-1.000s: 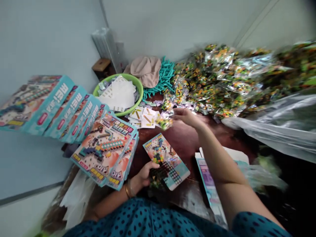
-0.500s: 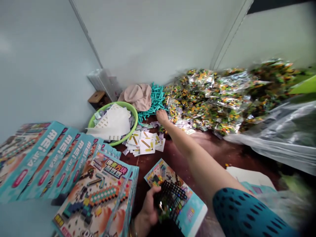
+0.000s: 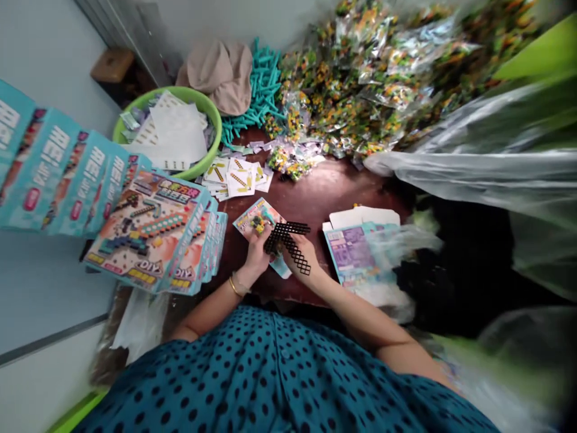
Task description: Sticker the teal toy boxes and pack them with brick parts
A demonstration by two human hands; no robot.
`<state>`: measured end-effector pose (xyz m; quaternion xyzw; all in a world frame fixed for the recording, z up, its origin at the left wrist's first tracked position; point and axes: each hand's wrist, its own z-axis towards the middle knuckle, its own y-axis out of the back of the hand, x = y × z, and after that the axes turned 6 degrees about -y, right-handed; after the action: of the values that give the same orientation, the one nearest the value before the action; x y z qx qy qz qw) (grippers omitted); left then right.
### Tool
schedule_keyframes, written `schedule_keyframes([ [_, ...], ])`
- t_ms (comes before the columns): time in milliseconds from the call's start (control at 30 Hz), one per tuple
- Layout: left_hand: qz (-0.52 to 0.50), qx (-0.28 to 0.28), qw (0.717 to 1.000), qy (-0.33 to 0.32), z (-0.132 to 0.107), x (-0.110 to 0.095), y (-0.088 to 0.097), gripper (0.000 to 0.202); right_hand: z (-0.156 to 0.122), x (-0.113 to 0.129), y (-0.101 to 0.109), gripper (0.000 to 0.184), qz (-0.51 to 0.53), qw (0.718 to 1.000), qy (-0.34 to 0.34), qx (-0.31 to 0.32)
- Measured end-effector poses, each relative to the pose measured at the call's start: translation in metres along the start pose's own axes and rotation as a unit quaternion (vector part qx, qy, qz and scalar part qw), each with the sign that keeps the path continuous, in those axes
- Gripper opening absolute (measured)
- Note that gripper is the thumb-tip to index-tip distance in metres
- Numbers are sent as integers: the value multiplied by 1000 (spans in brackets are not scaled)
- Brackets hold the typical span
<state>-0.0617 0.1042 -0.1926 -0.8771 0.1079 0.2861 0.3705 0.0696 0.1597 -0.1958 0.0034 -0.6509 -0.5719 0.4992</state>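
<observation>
Black plastic grid frames (image 3: 295, 242) are gripped in my left hand (image 3: 256, 255), with the thumb side toward the box below. My right hand (image 3: 304, 254) meets them from the other side; its fingers are curled and largely hidden behind the grids, so what they pinch does not show clearly. A small clear bag of yellow and green beads (image 3: 258, 224) shows by my left fingers. Beneath both hands lies a printed toy box (image 3: 246, 218), partly covered by them.
Stacked toy boxes (image 3: 144, 231) stand at left. Behind are a green basin (image 3: 211, 147) of papers and packets, picture cards (image 3: 238, 183), teal sticks (image 3: 264, 81) and heaped bead bags (image 3: 351, 96). Flat box cartons (image 3: 351, 246) and clear plastic sheeting (image 3: 473, 162) lie at right.
My right hand has drawn back from the teal sticks and bead bags to meet my left hand at the grids. The view has tilted downward, showing the patterned teal shirt.
</observation>
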Motion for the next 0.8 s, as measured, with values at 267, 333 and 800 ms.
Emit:
schedule_keyframes([
  [267,-31,32,999,31,-5,12,-13,18,5,-61,47,45,180,967,-144,-104],
  [333,-25,55,997,45,-3,9,-17,21,5,-62,63,47,177,956,-150,-181],
  [800,25,41,999,-12,-6,-6,-21,13,-19,-16,17,39,-152,977,143,-35],
])
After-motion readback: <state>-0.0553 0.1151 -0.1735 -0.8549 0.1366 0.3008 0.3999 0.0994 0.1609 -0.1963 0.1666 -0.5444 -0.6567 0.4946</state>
